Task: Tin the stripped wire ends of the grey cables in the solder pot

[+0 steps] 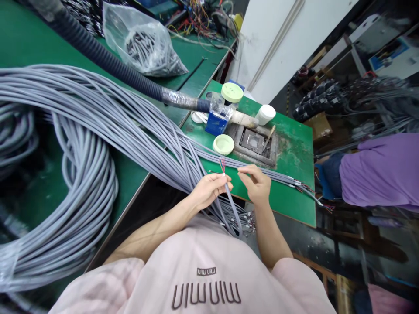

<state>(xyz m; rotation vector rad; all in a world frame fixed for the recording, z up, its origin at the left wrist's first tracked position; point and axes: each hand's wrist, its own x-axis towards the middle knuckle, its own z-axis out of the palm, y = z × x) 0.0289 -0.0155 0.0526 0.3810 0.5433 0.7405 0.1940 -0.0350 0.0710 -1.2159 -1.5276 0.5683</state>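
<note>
My left hand (211,188) pinches one grey cable (233,207) near its end, just above my lap. Thin red, pink and dark wires (223,166) fan upward out of that cable end, past a small white band. To the right, my right hand (256,182) is raised beside them with thumb and fingertips together; whether something tiny is between them is too small to tell. A bundle of grey cables (278,175) runs behind both hands across the green board, its stripped ends at the right edge.
Large grey cable coils (88,174) cover the left table. A square metal pot (253,141) with a stick sits beyond my hands, near a pale green lid (223,144), a blue box (216,124), a white jar (266,114) and a black hose (124,65). A person in purple (379,170) is at right.
</note>
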